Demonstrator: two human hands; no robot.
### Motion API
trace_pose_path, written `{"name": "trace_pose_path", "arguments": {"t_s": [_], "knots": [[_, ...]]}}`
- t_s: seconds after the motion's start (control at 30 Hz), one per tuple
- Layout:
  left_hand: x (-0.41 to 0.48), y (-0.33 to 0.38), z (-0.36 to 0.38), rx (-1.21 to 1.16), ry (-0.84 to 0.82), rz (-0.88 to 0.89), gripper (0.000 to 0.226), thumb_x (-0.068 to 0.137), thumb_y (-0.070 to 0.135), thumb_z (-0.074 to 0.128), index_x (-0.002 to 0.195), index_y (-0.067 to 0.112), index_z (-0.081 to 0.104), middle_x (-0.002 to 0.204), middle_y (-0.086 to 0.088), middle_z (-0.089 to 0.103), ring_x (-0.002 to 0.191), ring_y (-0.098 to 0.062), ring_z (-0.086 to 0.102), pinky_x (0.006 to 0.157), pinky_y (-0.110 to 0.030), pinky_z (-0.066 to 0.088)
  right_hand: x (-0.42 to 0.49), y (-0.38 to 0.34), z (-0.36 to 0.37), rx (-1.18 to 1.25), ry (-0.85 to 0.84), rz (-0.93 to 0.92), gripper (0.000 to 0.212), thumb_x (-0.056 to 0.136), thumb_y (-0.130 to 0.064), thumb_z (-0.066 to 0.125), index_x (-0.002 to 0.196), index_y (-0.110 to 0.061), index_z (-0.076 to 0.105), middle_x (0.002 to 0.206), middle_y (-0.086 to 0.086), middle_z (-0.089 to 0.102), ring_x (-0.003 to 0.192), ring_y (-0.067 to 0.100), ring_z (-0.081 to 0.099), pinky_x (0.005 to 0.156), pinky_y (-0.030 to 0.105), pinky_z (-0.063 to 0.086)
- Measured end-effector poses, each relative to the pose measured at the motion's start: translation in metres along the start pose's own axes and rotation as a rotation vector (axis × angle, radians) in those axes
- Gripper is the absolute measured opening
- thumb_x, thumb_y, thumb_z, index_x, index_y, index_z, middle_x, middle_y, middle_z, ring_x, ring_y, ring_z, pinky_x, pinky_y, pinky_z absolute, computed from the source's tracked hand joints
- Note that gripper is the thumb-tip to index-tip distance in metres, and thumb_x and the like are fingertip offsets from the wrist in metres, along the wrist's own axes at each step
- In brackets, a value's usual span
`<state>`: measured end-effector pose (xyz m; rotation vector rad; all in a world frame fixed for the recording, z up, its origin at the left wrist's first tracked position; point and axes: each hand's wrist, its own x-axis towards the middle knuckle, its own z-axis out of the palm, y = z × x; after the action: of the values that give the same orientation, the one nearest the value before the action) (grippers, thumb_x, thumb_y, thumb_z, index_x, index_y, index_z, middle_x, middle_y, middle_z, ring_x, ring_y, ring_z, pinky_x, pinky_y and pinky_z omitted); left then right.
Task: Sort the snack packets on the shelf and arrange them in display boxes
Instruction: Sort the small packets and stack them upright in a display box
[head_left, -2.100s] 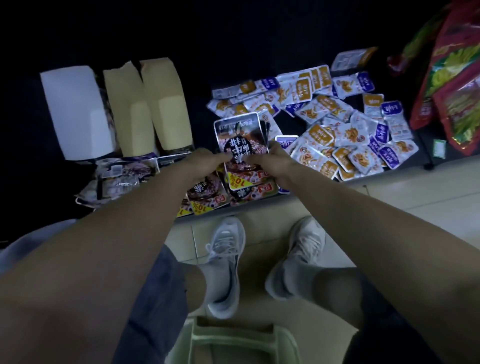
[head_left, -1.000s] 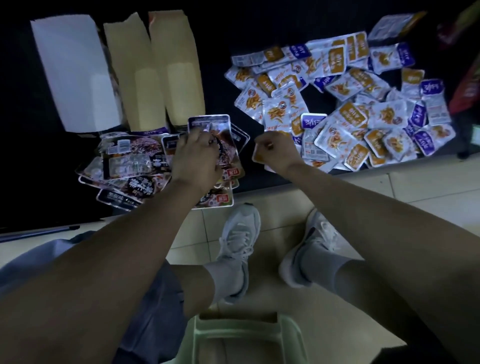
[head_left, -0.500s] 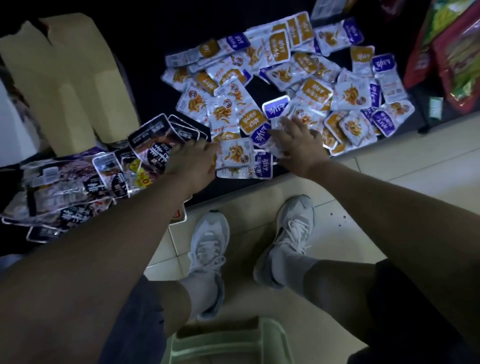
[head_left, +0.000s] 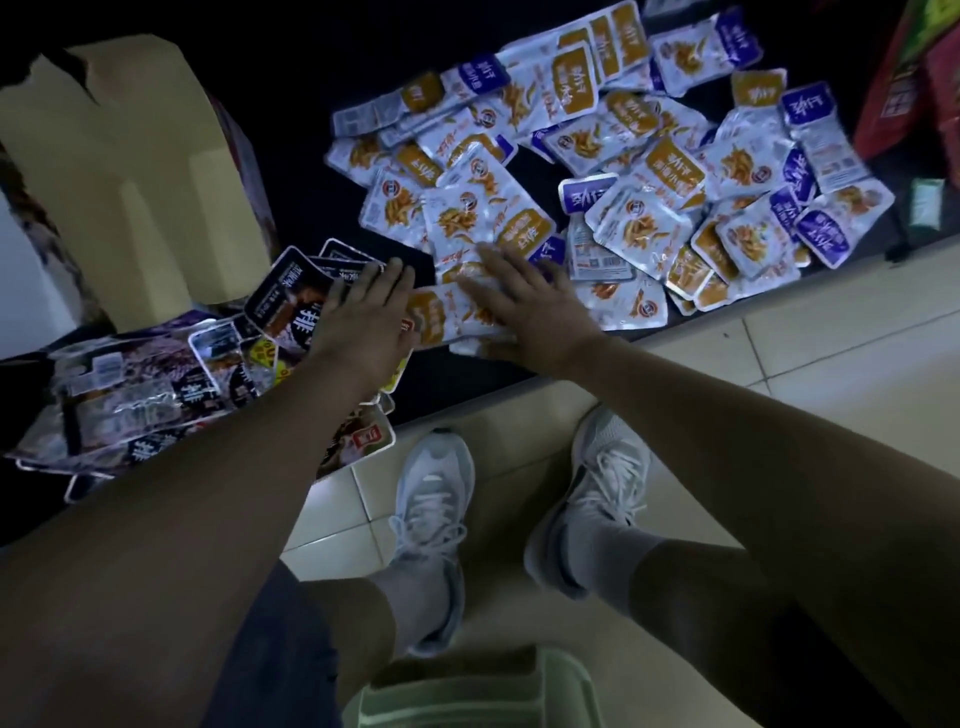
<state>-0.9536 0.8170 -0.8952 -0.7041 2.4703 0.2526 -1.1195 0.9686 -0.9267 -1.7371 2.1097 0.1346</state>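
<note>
Both hands have let go of the dark packet they held up two seconds ago and now lie flat. At upper left, the cardboard display boxes (head_left: 140, 171) stand with flaps open, their insides hidden. Below them, dark snack packets (head_left: 140, 395) lie heaped on the black shelf (head_left: 457, 384). The left hand (head_left: 363, 317), fingers straight, rests on the heap's right edge. The right hand (head_left: 530, 306), fingers spread wide, presses an orange-and-white packet (head_left: 447, 317) at the near edge of the light packet pile (head_left: 649, 171) filling the upper right.
</note>
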Motion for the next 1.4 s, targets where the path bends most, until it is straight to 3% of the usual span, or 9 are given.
{"name": "trace_pose_path", "arguments": {"t_s": [0.2, 0.37, 0.47, 0.6, 0.77, 0.93, 1.03, 1.23, 1.4], "knots": [[-0.02, -0.009, 0.004, 0.008, 0.089, 0.025, 0.057, 0.102, 0.035, 0.034, 0.153, 0.016, 0.016, 0.161, -0.001, 0.014, 0.147, -0.02, 0.012, 0.119, -0.046, 0.008, -0.003, 0.045, -0.013, 0.103, 0.071, 0.205, 0.073, 0.095, -0.043, 0.051, 0.154, -0.018, 0.017, 0.162, 0.015, -0.002, 0.148, 0.036, 0.001, 0.117, 0.05, 0.019], [-0.029, -0.01, -0.001, 0.085, 0.123, 0.003, 0.04, 0.094, 0.034, 0.046, 0.128, 0.013, 0.046, 0.126, -0.008, 0.047, 0.119, -0.028, 0.043, 0.099, -0.04, 0.032, 0.004, 0.034, -0.032, 0.03, 0.054, 0.283, 0.082, 0.079, -0.05, 0.064, 0.146, -0.016, 0.031, 0.157, 0.015, 0.017, 0.143, 0.034, 0.02, 0.112, 0.047, 0.023], [-0.028, -0.008, -0.007, 0.076, 0.127, 0.002, 0.036, 0.094, 0.032, 0.046, 0.122, 0.011, 0.051, 0.12, -0.011, 0.049, 0.116, -0.029, 0.044, 0.094, -0.039, 0.036, 0.012, 0.02, -0.04, 0.07, 0.166, 0.254, 0.082, 0.078, -0.054, 0.058, 0.147, -0.019, 0.032, 0.158, 0.013, 0.016, 0.144, 0.032, 0.018, 0.113, 0.048, 0.02], [-0.014, -0.002, -0.009, 0.01, 0.163, 0.024, 0.035, 0.095, 0.028, 0.047, 0.124, 0.009, 0.052, 0.123, -0.013, 0.046, 0.117, -0.03, 0.042, 0.092, -0.041, 0.037, 0.012, 0.022, -0.027, 0.042, 0.004, 0.18, 0.084, 0.088, -0.053, 0.054, 0.155, -0.027, 0.009, 0.163, 0.006, -0.001, 0.15, 0.026, -0.003, 0.118, 0.047, 0.011], [0.015, 0.014, -0.016, -0.089, 0.252, 0.066, 0.036, 0.093, 0.023, 0.051, 0.125, 0.008, 0.052, 0.125, -0.014, 0.045, 0.117, -0.031, 0.041, 0.092, -0.042, 0.037, 0.006, 0.039, -0.028, 0.074, 0.192, 0.123, 0.071, 0.082, -0.056, 0.05, 0.14, -0.015, 0.045, 0.147, 0.013, 0.039, 0.137, 0.033, 0.033, 0.107, 0.048, 0.025], [0.05, 0.026, -0.03, -0.135, 0.366, 0.02, 0.051, 0.089, 0.023, 0.058, 0.136, 0.013, 0.043, 0.143, -0.014, 0.031, 0.13, -0.033, 0.03, 0.103, -0.045, 0.029, 0.011, 0.061, -0.031, 0.035, 0.08, 0.142, 0.088, 0.081, -0.063, 0.058, 0.152, -0.023, 0.025, 0.161, 0.007, 0.014, 0.147, 0.03, 0.011, 0.114, 0.048, 0.012], [0.058, 0.03, -0.027, -0.171, 0.317, -0.022, 0.067, 0.088, 0.03, 0.063, 0.146, 0.018, 0.031, 0.154, -0.016, 0.014, 0.138, -0.036, 0.02, 0.109, -0.048, 0.025, 0.01, 0.068, -0.027, -0.013, 0.1, 0.125, 0.08, 0.085, -0.055, 0.059, 0.151, -0.023, 0.028, 0.16, 0.006, 0.018, 0.146, 0.029, 0.016, 0.114, 0.046, 0.014], [0.048, 0.03, -0.019, -0.116, 0.38, 0.113, 0.064, 0.08, 0.03, 0.071, 0.136, 0.014, 0.044, 0.143, -0.018, 0.031, 0.131, -0.036, 0.033, 0.104, -0.049, 0.032, 0.009, 0.078, -0.029, 0.012, 0.237, 0.229, 0.068, 0.09, -0.033, 0.056, 0.149, -0.012, 0.031, 0.155, 0.01, 0.031, 0.14, 0.03, 0.031, 0.109, 0.046, 0.024], [0.034, 0.023, -0.016, -0.076, 0.365, 0.289, 0.034, 0.076, 0.025, 0.074, 0.105, 0.014, 0.061, 0.116, -0.015, 0.047, 0.11, -0.033, 0.043, 0.091, -0.045, 0.035, 0.008, 0.069, -0.039, -0.035, 0.276, 0.332, 0.055, 0.089, -0.029, 0.058, 0.137, -0.008, 0.043, 0.138, 0.015, 0.044, 0.126, 0.033, 0.04, 0.103, 0.044, 0.027]]}}
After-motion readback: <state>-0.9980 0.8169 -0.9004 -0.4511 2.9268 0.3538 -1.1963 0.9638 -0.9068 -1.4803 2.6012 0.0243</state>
